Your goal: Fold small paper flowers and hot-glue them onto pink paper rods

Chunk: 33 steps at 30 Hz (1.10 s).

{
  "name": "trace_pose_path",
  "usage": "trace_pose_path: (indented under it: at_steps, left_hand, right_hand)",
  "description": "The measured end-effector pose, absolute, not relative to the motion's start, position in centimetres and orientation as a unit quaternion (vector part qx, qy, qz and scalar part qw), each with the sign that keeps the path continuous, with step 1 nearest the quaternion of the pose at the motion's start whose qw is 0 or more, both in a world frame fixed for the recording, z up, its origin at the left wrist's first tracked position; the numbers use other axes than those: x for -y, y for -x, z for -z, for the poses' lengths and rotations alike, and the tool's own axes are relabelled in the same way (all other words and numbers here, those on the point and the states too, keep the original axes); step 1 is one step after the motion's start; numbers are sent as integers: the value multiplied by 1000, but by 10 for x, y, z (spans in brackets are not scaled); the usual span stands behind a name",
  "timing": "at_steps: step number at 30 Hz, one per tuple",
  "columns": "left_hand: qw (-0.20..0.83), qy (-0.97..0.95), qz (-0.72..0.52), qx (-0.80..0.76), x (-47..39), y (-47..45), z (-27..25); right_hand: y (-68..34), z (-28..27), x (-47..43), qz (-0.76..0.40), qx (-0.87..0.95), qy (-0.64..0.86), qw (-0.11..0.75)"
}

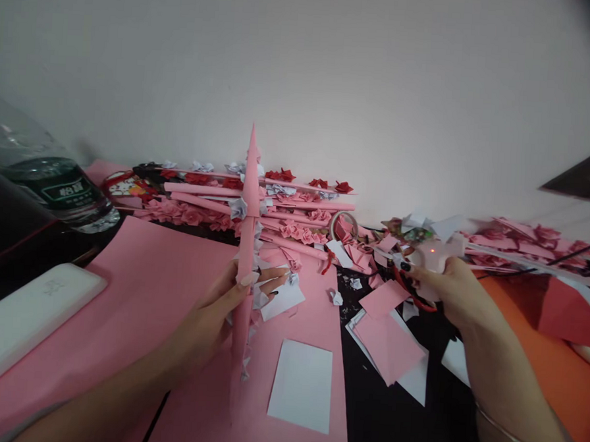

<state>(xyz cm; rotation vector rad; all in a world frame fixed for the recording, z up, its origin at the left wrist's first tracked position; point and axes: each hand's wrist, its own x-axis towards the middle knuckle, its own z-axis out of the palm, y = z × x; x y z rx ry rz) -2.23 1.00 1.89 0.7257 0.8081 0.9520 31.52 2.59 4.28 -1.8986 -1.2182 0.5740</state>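
Note:
My left hand [232, 287] is closed around an upright pink paper roll [245, 245] that tapers to a point at the top. Small folded white paper flowers [237, 208] sit along its sides. Off to the right, my right hand [447, 285] grips a pale hot glue gun [434, 255] with a small lit orange light. Under that hand, red scissor handles [426, 306] show in part. A blank white paper card [301, 385] lies on the large pink sheet [183, 274], right of the roll.
Pink paper sticks with folded red, white and pink flowers [304, 233] pile against the wall. A tape roll [344, 227] stands before them. Cut paper squares [390, 345] lie at centre right. A water bottle [54, 182] and white power bank [37, 319] are left; orange paper [521, 332] is right.

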Motion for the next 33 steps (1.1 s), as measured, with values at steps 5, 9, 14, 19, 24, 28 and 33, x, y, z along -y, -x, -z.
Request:
trace_pose_path:
  at_steps: [5,9,14,19,24,28,33]
  left_hand:
    - [754,-322,-419,-390,-9,23,-23]
    - [753,-321,-428,-383,-10,23,-23]
    - [749,-323,-427,-391,-11,22,-25]
    - [748,-328,-424,-392,-11,23,-23]
    - [731,-334,-461,-376,-12,24,-19]
    - [737,-340,-439,-385,-12,26,-21]
    - [714,-385,-440,-386,-14,30,-27]
  right_hand:
    - [-279,-36,-21,-290,561,699,334]
    - [-265,-31,-19,-311,628,644,306]
    - [-268,-28,-19,-279,627,659,307]
    - [-280,-40,-14,-198,550,744,324]
    - [-292,-58,-8,-128,486,779,374]
    - [-298,-62,-6,-107,424,793,424]
    - [-299,-58,-7,-91,419,776,462]
